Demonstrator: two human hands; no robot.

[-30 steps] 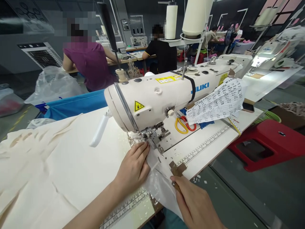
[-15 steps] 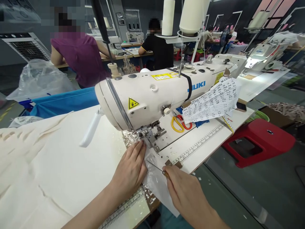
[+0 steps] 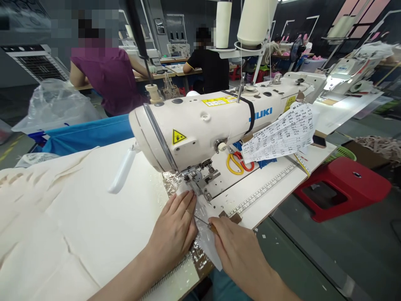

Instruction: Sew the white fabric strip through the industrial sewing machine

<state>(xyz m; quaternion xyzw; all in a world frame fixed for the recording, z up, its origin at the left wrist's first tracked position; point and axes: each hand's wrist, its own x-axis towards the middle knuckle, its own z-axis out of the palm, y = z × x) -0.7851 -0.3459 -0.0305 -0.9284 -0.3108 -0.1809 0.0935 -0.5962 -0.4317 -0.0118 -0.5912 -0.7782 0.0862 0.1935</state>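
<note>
Thin, translucent white material (image 3: 209, 246) lies partly under one smooth, round-nosed white sewing machine (image 3: 194, 125), its loose end running toward the table edge. The worker's left hand (image 3: 173, 225) rests flat on it, fingers straight and pressed together; the right hand (image 3: 238, 244) pinches a slim metal-shafted tool with brown handle (image 3: 213, 228), shaft pointing at the left hand. Counted: two off-white thread cones (image 3: 255, 23) overhead; two looped scissor handles (image 3: 240, 167), one yellow, one red-orange. Blue lettering reads JUKI, first letter partly behind a black strap (image 3: 251, 115). Handwriting on the white paper (image 3: 278, 133): too small to read.
</note>
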